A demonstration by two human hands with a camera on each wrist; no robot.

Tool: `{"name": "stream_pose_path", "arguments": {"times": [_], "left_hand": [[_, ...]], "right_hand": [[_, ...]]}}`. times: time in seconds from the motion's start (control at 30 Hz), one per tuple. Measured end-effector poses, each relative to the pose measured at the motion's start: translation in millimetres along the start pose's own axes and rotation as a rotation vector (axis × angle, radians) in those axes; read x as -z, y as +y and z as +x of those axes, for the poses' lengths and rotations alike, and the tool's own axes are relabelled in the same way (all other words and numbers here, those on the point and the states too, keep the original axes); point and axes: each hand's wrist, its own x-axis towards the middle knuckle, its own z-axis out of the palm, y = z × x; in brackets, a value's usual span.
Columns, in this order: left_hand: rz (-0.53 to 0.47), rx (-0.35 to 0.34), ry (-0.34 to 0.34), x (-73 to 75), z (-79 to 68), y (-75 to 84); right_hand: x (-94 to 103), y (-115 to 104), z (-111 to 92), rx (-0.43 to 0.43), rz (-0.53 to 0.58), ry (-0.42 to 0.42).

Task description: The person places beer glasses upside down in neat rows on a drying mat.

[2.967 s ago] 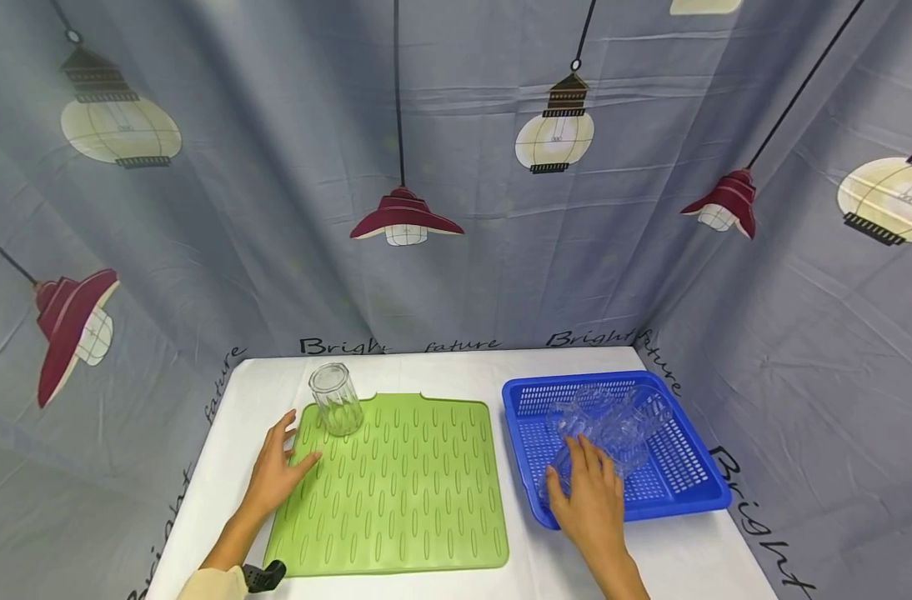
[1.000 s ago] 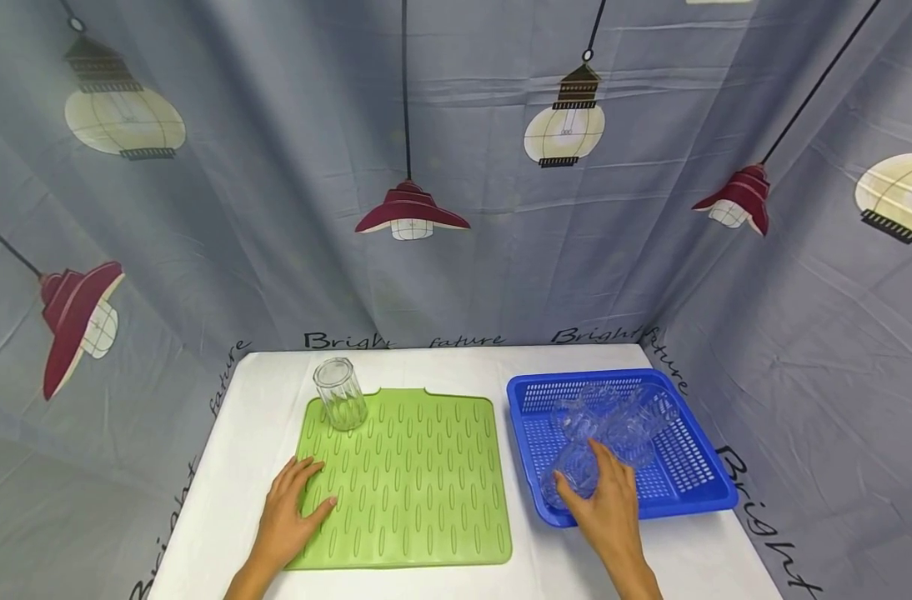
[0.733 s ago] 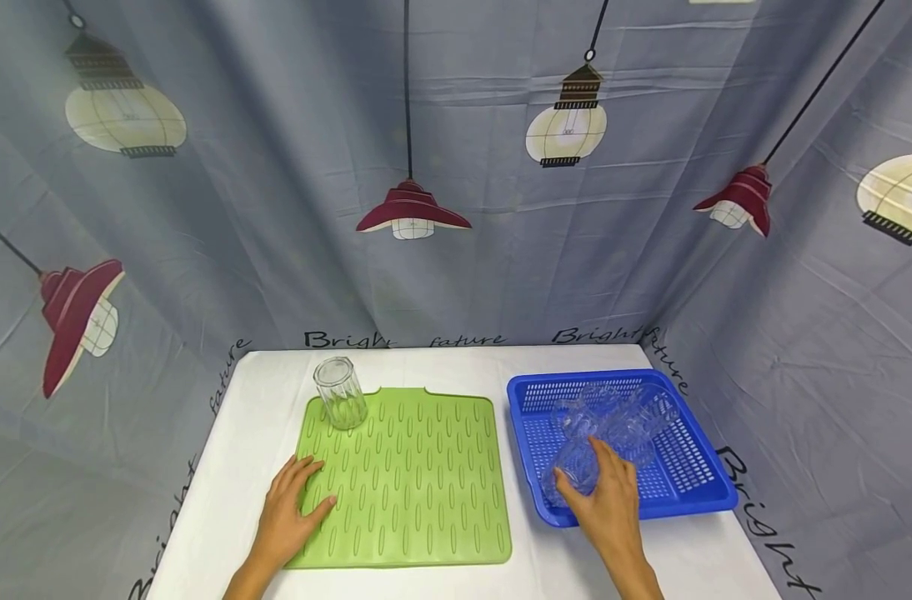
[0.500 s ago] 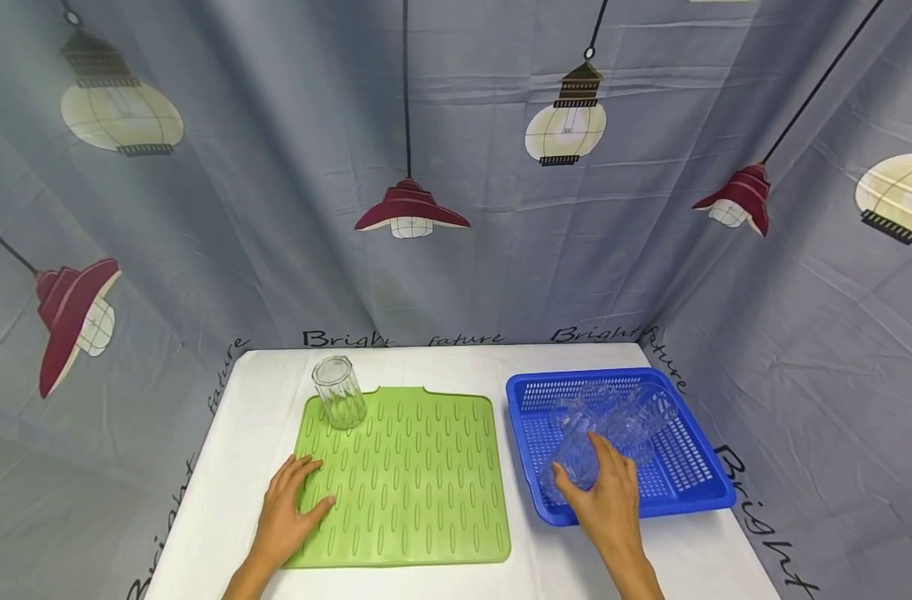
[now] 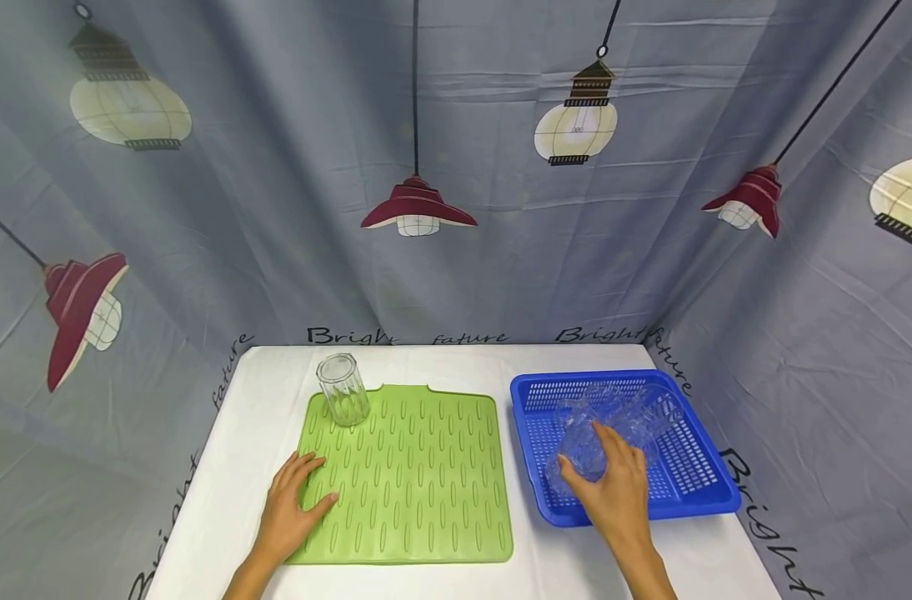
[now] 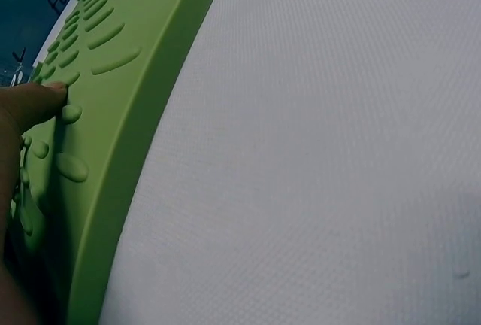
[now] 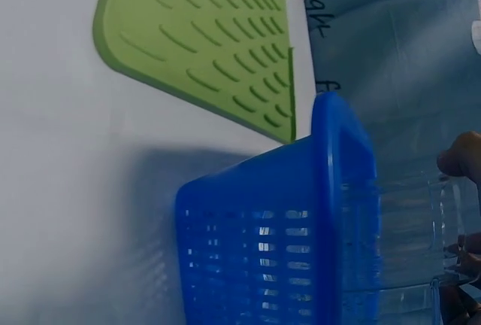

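Observation:
My right hand (image 5: 613, 487) reaches into the blue plastic basket (image 5: 696, 504) at the right and grips a clear drinking glass (image 5: 580, 458) between thumb and fingers. In the right wrist view this glass (image 7: 409, 227) shows beside the basket's rim, with the thumb tip (image 7: 460, 158) at its side. My left hand (image 5: 285, 510) lies over the left edge of the green ridged mat (image 5: 426, 483), fingers relaxed and holding nothing. Its thumb (image 6: 37, 103) touches the mat in the left wrist view. A clear faceted glass (image 5: 343, 392) stands at the mat's far left corner.
Several more clear glasses (image 5: 647, 412) lie in the basket behind the gripped one, overlapping each other. Mat and basket share a white-covered table (image 5: 456, 367). A grey curtain (image 5: 276, 208) printed with lamps hangs around its back and sides.
My left hand has come down from beside the standing glass to the mat's nearer left edge. My right hand has taken hold of the near glass and shifted it slightly away from me within the basket.

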Motion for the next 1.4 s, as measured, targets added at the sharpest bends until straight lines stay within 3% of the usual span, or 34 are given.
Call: {"name": "stream_pose_path", "arguments": {"times": [0.2, 0.67, 1.4], "left_hand": [[-0.019, 0.008, -0.008, 0.1, 1.4, 0.3], [-0.041, 0.01, -0.007, 0.9, 1.9, -1.0], [-0.036, 0.004, 0.008, 1.7, -0.5, 1.4]], "right_hand": [[6.8, -9, 5, 0.011, 0.026, 0.006], [15.2, -15, 16, 0.15, 0.001, 0.07], [16.3, -36, 21, 0.175, 0.011, 0.061]]}}
